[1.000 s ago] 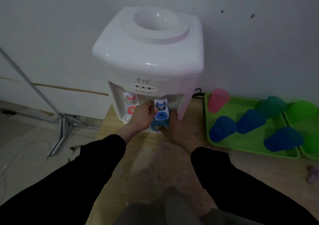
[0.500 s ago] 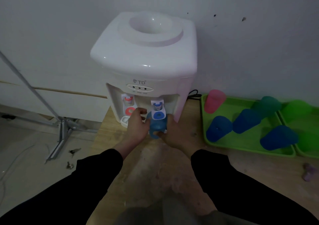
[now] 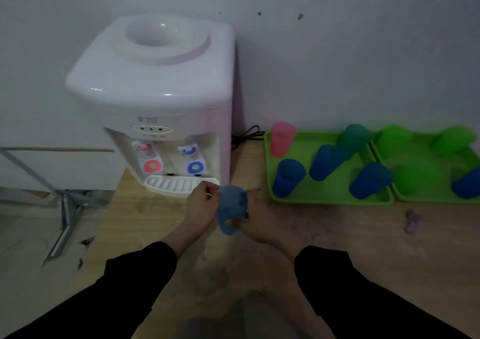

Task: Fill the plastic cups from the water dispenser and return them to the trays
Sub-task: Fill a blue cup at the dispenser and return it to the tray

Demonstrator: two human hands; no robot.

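Note:
A white water dispenser [image 3: 155, 91] stands on the wooden table, with a red tap [image 3: 152, 165] and a blue tap [image 3: 195, 167] above its drip tray [image 3: 171, 184]. In front of the drip tray my right hand [image 3: 259, 221] grips a light blue plastic cup [image 3: 231, 210], fingers wrapped round its side. My left hand [image 3: 201, 208] is beside the cup on its left, fingers curled near the rim; whether they pinch the rim is unclear. A green tray [image 3: 327, 198] to the right holds a pink cup [image 3: 281, 138], a teal cup [image 3: 353, 137] and three blue cups.
A second green tray [image 3: 426, 198] at far right carries green cups and a blue one. A black cable [image 3: 246, 133] runs behind the dispenser. A small purple object [image 3: 413, 221] lies on the table. A metal stand [image 3: 65, 208] is on the floor at left.
Both hands and the blue cup have come back from under the blue tap to in front of the drip tray. My left hand has left the tap lever.

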